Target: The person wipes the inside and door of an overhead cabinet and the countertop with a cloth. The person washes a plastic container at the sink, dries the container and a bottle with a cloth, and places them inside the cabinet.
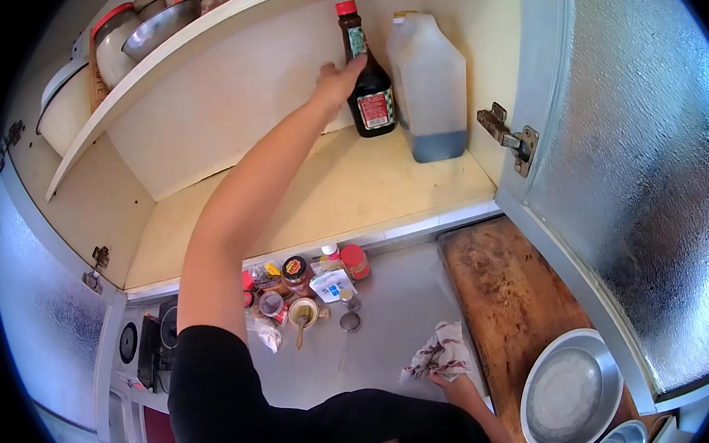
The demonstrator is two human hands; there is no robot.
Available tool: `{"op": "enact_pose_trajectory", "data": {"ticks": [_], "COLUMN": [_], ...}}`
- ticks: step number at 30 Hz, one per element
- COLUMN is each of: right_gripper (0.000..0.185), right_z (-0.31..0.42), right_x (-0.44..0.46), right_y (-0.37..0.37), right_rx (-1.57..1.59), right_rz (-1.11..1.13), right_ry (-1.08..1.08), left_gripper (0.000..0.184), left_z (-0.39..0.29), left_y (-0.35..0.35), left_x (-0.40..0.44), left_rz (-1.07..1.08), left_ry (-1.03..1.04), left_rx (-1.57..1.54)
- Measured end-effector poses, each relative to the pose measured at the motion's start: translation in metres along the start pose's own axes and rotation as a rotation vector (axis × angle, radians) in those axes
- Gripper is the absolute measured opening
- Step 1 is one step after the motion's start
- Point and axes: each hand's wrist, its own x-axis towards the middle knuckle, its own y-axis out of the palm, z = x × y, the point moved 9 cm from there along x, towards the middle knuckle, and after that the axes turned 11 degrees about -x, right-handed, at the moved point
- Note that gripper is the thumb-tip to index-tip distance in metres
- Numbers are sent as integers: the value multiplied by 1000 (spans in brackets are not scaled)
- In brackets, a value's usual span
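Note:
A tall dark sauce bottle with a red cap and a red-and-green label stands on the cabinet's lower shelf. At its upper side is my left hand, fingers apart; one finger overlaps the bottle just below its neck, and no full grip around it shows. Right of the bottle stands a translucent plastic jug with dark liquid at the bottom. Down at the counter, my right hand holds a crumpled patterned cloth. The cloth hides most of that hand's fingers.
Several jars, a brush in a cup and small packets crowd the metal counter. A wooden board carries a metal basin. The frosted cabinet door hangs open at right. Bowls occupy the upper shelf.

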Motion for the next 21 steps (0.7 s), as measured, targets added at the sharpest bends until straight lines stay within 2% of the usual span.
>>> {"op": "enact_pose_trajectory", "data": {"ticks": [3, 7, 9, 10, 11, 12, 13, 15, 17, 20, 21], "right_gripper": [27, 28, 29, 30, 30, 35, 43, 45, 64, 76, 80], "right_z": [-4, -11, -23, -23, -19, 14, 22, 16, 14, 3, -12], "right_x": [17, 75, 103, 110, 109, 79, 57, 65, 78, 78, 85], "right_y": [3, -1, -16, -22, -23, 21, 46, 38, 14, 11, 7], "right_rx": [-36, -195, -443, -691, -1073, -2020, -2167, -2322, -2296, -2211, -2284], "right_rz": [26, 90, 113, 106, 82, -59, -79, -53, -250, -418, -375], "right_ry": [5, -18, -47, -84, -141, -380, -360, -388, -168, -661, -629], "left_gripper": [76, 72, 68, 65, 62, 60, 57, 67, 50, 27, 20], "left_z": [35, 25, 28, 31, 20, 8, -5, -28, -50, -44, -20], "left_y": [18, 20, 13, 6, -1, -9, -18, -37, -71, -119, -128], "left_x": [-25, -33, -30, -27, -25, -25, -30, -62, -119, -247, -288], "left_rz": [357, 429, 418, 380, 354, 330, 303, 435, 464, 516, 578], "left_ry": [-190, -97, -128, -158, -44, 68, 178, 180, 196, 66, -10], "left_rx": [57, 97, 93, 92, 131, 170, 210, 135, 32, -135, -135]}}
